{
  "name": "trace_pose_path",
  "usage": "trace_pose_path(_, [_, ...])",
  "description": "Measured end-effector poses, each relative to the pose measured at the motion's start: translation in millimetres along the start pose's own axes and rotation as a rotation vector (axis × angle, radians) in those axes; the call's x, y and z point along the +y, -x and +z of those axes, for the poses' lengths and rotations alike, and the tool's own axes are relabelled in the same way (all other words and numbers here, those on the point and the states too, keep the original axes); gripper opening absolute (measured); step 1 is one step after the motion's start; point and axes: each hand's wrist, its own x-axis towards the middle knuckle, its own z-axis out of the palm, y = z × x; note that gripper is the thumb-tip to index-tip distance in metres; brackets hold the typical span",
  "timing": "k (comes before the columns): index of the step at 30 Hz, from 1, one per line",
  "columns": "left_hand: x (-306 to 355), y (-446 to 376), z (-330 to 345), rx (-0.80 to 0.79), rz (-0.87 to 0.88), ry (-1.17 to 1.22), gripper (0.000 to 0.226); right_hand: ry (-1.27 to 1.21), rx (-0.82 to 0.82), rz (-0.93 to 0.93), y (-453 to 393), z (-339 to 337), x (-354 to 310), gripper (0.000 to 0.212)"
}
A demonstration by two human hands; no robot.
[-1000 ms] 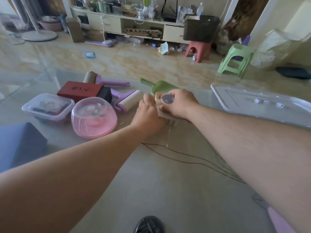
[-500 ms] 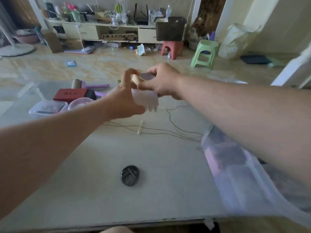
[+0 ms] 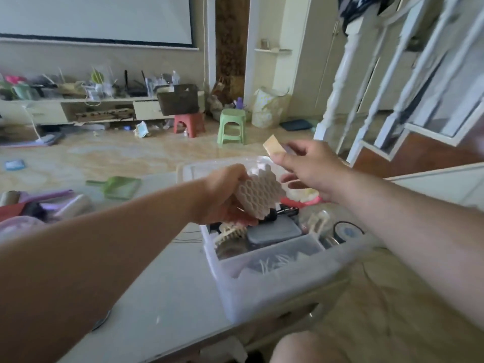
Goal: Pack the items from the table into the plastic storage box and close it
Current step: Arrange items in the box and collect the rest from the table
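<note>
Both our hands hover over the open box [image 3: 277, 281]: left fingers [image 3: 222, 195] closed around the honeycomb block [image 3: 258, 196], right fingers [image 3: 285, 159] pinching a tan piece [image 3: 272, 146] at one o'clock.

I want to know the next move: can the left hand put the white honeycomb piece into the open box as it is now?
Probably yes. The left hand holds the honeycomb piece just above the open box. The lid lies behind it, and the right hand is off to the side.
</note>
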Motion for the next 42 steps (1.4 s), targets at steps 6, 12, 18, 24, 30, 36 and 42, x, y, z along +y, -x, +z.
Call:
trace_pose_path(6, [-19.6, -57.4, 42.9, 0.157, -0.029, -0.496, 0.019, 0.517, -0.133, 0.006, 3.8, -24.0, 56.6, 0.056])
trace_pose_path(12, [-42.7, -98.2, 41.6, 0.27, 0.165, -1.253, 0.022, 0.974, -0.362, 0.061, -17.0, -13.4, 83.4, 0.027])
trace_pose_path(18, [-52.2, -100.0, 39.9, 0.212, 0.104, -1.303, 0.058, 1.211, -0.475, 0.044, -48.5, -5.3, 94.4, 0.046])
trace_pose_path(24, [-59.2, -104.8, 41.2, 0.121, 0.148, -1.453, 0.064, 1.095, -0.515, 0.071, -53.3, 4.6, 122.0, 0.074])
trace_pose_path(30, [-60.8, -109.9, 39.5, 0.095, 0.196, -1.394, 0.081, 1.149, -0.525, 0.036, -57.0, 9.0, 133.9, 0.049])
trace_pose_path(36, [-43.5, -85.5, 38.3, 0.134, 0.295, -1.34, 0.047, 1.208, -0.545, 0.015, -52.4, 6.4, 120.4, 0.075])
trace_pose_path(42, [-28.8, 21.8, -13.1, 0.327, 0.679, -1.06, 0.031, 1.18, -0.559, -0.14, -27.0, 14.2, 66.7, 0.092])
